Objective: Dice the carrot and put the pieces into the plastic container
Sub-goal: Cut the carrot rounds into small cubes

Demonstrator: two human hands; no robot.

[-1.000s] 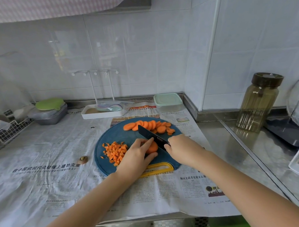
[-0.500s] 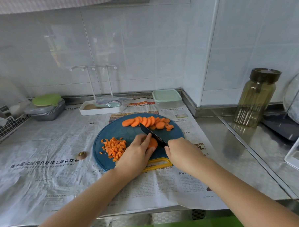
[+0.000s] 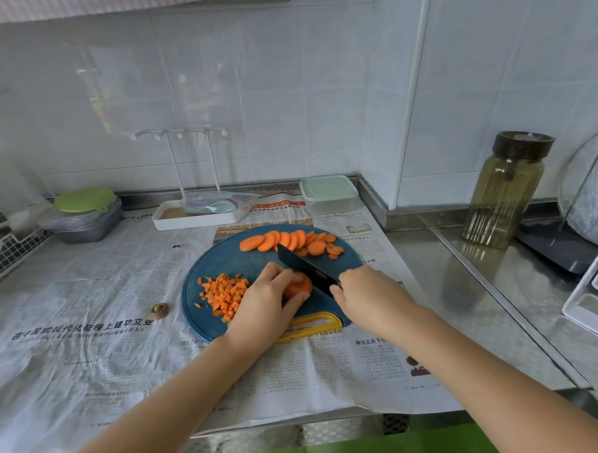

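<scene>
On a round blue cutting board [image 3: 227, 257] my left hand [image 3: 267, 300] holds a small stack of carrot slices [image 3: 300, 285] between fingers and thumb. My right hand [image 3: 373, 298] grips the handle of a black knife [image 3: 306, 266], whose blade rests against the stack's far right side. A row of carrot slices [image 3: 290, 241] lies at the board's far edge. A pile of diced carrot [image 3: 224, 291] lies at the board's left. The clear plastic container [image 3: 328, 193] with a pale green lid stands behind the board by the wall.
Newspaper [image 3: 80, 336] covers the counter. A carrot end [image 3: 160, 309] lies left of the board. A white tray with a rack [image 3: 195, 215] and stacked tubs [image 3: 85, 217] stand at the back left. A tall jar [image 3: 504, 190] stands on the steel counter at the right.
The camera has drifted slightly. The knife blade stays at the stack under my left hand; both hands have hardly moved.
</scene>
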